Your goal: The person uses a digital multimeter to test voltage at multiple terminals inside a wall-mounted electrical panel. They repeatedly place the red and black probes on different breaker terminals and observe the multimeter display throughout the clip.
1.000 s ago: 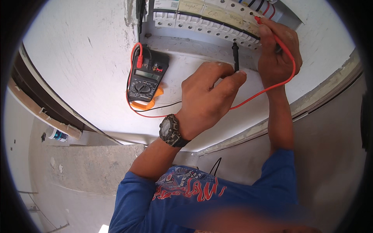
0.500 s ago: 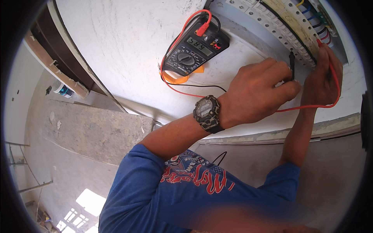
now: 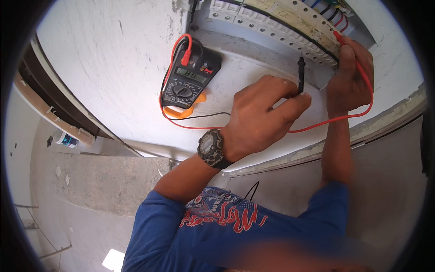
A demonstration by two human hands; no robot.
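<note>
Two at once, clamps the red probe [image 3: 338, 36] in the right hand's grip [image 3: 349, 78] at the upper breaker terminals [image 3: 323, 22] and the black probe [image 3: 301, 75] in the left hand's grip [image 3: 263, 115] by the lower row [image 3: 283, 40], already getting digits on the multimeter [image 3: 193, 79] against the wall [image 3: 113, 59], leaving black-tip contact unconfirmed.

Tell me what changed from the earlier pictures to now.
The display of the multimeter shows a different reading, and the whole view swung; nothing was visibly taken up or released. The left hand keeps the black probe, the right hand the red probe.
</note>
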